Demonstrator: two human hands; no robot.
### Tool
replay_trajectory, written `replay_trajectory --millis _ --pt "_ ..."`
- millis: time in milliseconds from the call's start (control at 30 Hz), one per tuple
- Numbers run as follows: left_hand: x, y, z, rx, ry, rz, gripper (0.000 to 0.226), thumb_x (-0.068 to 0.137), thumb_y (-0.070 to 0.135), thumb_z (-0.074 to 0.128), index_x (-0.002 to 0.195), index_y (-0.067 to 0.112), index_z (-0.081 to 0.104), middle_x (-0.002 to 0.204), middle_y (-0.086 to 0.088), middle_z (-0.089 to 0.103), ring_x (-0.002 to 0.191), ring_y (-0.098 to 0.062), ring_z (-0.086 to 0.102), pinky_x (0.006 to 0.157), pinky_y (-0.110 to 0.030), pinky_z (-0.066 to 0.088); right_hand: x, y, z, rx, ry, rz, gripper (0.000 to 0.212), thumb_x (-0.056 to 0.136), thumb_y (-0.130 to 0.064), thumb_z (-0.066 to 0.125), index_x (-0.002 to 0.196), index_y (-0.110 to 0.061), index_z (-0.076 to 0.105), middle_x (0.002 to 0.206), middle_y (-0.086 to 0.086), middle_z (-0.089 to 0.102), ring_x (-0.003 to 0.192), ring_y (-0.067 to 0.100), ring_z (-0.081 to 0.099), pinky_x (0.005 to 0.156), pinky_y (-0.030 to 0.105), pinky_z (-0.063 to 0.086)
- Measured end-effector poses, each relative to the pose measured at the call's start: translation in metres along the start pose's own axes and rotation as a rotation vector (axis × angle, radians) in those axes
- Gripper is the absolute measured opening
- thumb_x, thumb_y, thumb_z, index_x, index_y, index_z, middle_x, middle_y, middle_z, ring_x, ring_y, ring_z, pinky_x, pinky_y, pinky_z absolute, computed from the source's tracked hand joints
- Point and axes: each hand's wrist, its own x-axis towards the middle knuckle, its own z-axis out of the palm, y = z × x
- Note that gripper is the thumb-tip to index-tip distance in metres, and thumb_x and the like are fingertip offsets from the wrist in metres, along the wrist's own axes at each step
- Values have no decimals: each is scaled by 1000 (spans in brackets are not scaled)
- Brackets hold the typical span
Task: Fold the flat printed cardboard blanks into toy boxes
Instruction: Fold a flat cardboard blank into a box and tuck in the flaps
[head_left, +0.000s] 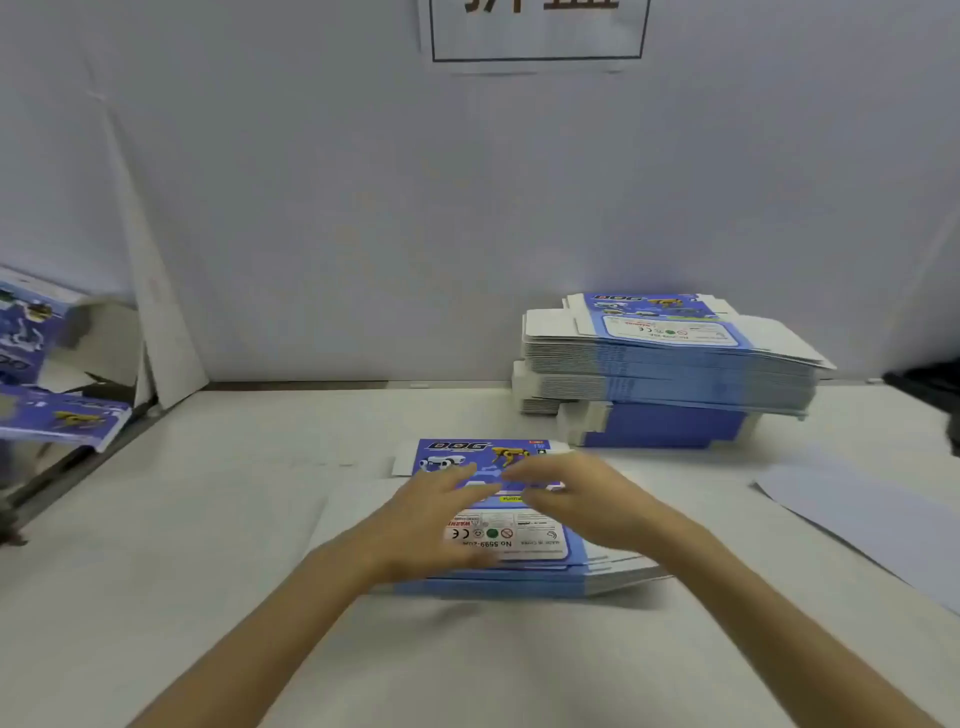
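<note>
Your left hand (431, 514) and right hand (571, 493) sit over the stack of blanks (524, 538). Both grips are apart, fingers extended.

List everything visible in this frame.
near pile of blanks: one, blue and white, mid table, under both hands
tall pile of blanks: one, blue and white, far right, by the wall
boxes: at least two, blue, left edge, blurred
sheet: one, pale, table's right side
sign: one, white, black border, wall top
table: one, white, underneath everything
left hand: one, over near pile, fingers straight
right hand: one, over near pile, fingers straight
</note>
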Motion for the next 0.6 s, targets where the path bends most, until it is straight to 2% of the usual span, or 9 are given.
replay_trajectory --millis 67,133,233,267,333,400,433,500,600 --pt "11 -1 9 138 -69 -8 84 82 70 52 151 41 14 162 7 -5 148 -13 -8 120 -37 -2 25 7 11 -143 60 80 40 99 -15 44 138 -20 51 137 0 54 123 18 51 99 28 43" --pt "14 -6 20 166 -82 -33 84 82 75 44 151 41 10 161 7 -7 147 -11 -12 119 -35 -5 42 23 28 -287 38 133 41 100 -17 41 140 -20 46 140 4 48 129 22 43 104 33 39" --pt "7 -12 24 253 -4 24 78 84 76 33 150 35 25 161 9 14 147 -9 12 116 -29 19 46 47 45 -411 1 187 47 102 -32 35 148 -25 32 155 3 30 140 22 28 112 35 26" --pt "4 -9 22 353 84 118 73 87 72 30 145 28 40 155 4 33 141 -9 30 109 -26 33 47 49 46 -419 9 177 47 102 -34 34 149 -26 31 156 2 28 141 21 27 112 35 25" --pt "0 1 21 579 235 315 58 92 54 26 109 20 70 111 0 70 99 -8 66 67 -20 54 47 46 39 -372 -15 172 45 101 -32 39 145 -26 39 153 -1 36 135 19 36 107 32 32" --pt "-6 5 17 708 323 453 39 93 39 38 82 21 71 71 7 68 57 -6 63 38 -20 41 40 36 20 -285 6 158 33 98 -27 47 128 -24 60 135 -2 58 118 18 54 93 28 42" --pt "-8 5 9 737 360 487 24 91 32 51 80 20 70 63 8 64 48 -7 57 34 -21 37 35 30 7 -248 86 137 27 97 -25 50 118 -21 68 123 -2 66 110 19 59 87 27 45" --pt "-9 3 -20 724 498 557 3 77 14 72 79 16 70 56 6 59 38 -10 50 31 -22 35 24 15 -23 -181 457 2 22 96 -20 54 108 -14 72 111 -2 71 104 18 63 86 20 44" --pt "-6 1 -75 638 723 561 4 92 10 55 90 11 59 53 1 54 34 -13 46 29 -22 36 4 -13 -65 -87 1206 -284 27 94 -10 49 114 -7 67 112 -6 62 108 11 57 95 9 35"
